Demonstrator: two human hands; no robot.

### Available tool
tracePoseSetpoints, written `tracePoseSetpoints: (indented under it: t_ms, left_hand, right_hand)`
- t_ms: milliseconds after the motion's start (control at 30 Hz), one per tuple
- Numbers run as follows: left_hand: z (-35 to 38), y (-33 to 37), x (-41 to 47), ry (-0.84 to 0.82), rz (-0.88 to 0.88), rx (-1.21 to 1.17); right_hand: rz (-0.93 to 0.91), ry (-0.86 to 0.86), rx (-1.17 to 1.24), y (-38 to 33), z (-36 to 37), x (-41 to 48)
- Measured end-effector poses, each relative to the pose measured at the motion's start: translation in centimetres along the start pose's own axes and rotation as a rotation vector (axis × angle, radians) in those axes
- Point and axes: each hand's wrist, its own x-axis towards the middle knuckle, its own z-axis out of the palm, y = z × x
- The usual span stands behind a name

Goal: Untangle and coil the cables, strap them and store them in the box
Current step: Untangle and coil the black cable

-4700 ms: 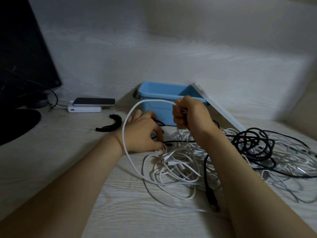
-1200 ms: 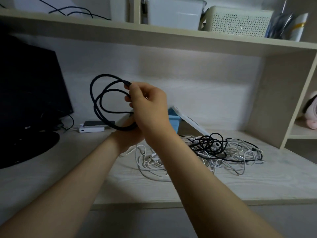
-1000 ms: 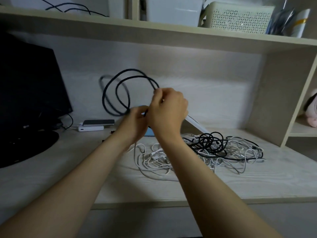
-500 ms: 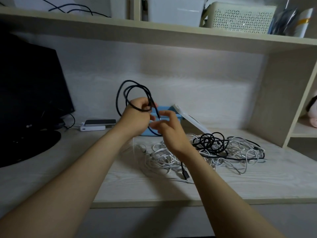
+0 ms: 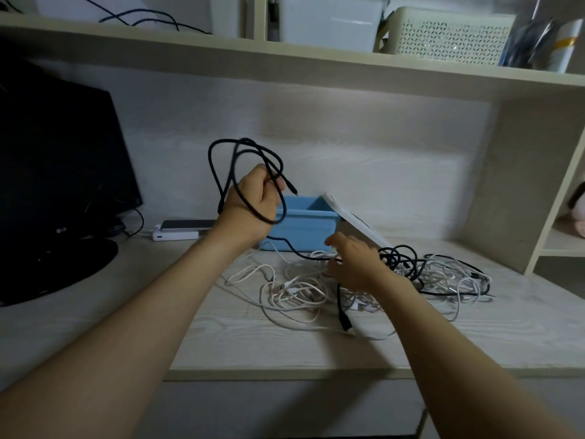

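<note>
1. The thin black cable (image 5: 245, 141) is up in the air over the middle of the pale wooden desk (image 5: 285, 343). It is wound in a few loose loops.
2. The left hand (image 5: 253, 201) grips those loops tight in its fist.
3. The cable's tail drops down to the right hand (image 5: 357, 264), low over the desk. That hand's fingers curl round the tail, and the plug end lies on the desk just below.
4. A messy pile of white and black cables (image 5: 443, 277) lies under that hand and spreads toward the desk's right edge.
5. The open blue plastic box (image 5: 304, 229) sits behind, near the back edge. A flat white lid (image 5: 357, 224) leans on its right side.
6. A big black monitor (image 5: 63, 153) stands at the desk's left edge.
</note>
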Motion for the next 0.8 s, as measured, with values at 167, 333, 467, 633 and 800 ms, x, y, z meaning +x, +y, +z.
tracePoseSetpoints:
  t_ms: [167, 333, 467, 633, 800]
  left_hand:
    - [1.2, -0.4, -0.4, -0.097, 0.035, 0.374]
    - [2.0, -1.7, -0.9, -0.249, -0.017, 0.446]
    - [2.5, -2.7, -1.3, -0.218, -0.006, 0.436]
    - [3.4, -1.4, -1.0, -0.259, -0.009, 0.321]
    - [5.7, 0.0, -0.4, -0.353, 0.003, 0.227]
  right_hand:
    - [-0.024, -0.004, -0.201, -0.4, 1.0, -0.2]
    - [-0.037, 0.078, -0.340, -0.6, 1.0, -0.2]
    - [0.025, 0.358, -0.232, -0.8, 0.1, 0.9]
    - [0.005, 0.859, -0.074, -1.0, -4.1, 2.6]
    - [-0.285, 1.085, 0.203, -3.2, -7.7, 3.7]
